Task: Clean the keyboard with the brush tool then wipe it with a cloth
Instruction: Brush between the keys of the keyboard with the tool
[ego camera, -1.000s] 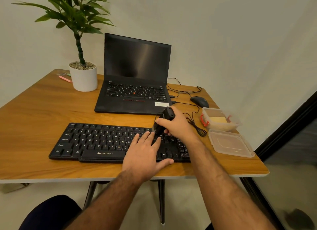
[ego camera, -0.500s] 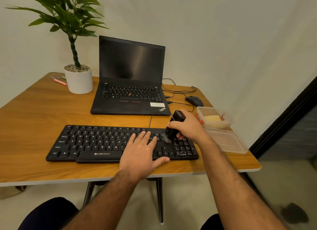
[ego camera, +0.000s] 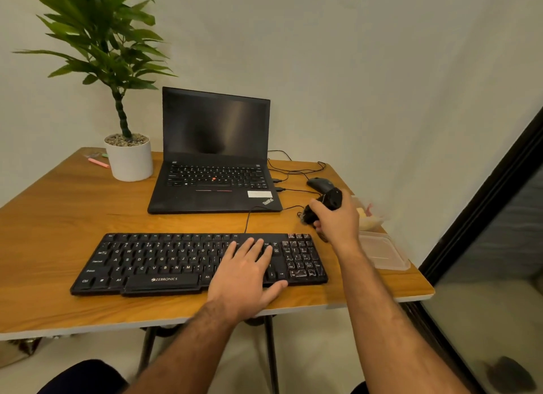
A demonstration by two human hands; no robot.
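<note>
Brush tool (ego camera: 323, 205) in right-hand fingers (ego camera: 318, 207) — off keyboard (ego camera: 164, 261)

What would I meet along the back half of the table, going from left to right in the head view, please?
Pink pen → white plant pot → open laptop → black mouse → brush tool gripped in the right hand → clear food container.

The counter (ego camera: 58, 235) was smooth, satin-finished wood; on it, the keyboard (ego camera: 164, 264) was matt black plastic, beside clear plastic containers (ego camera: 385, 255).
</note>
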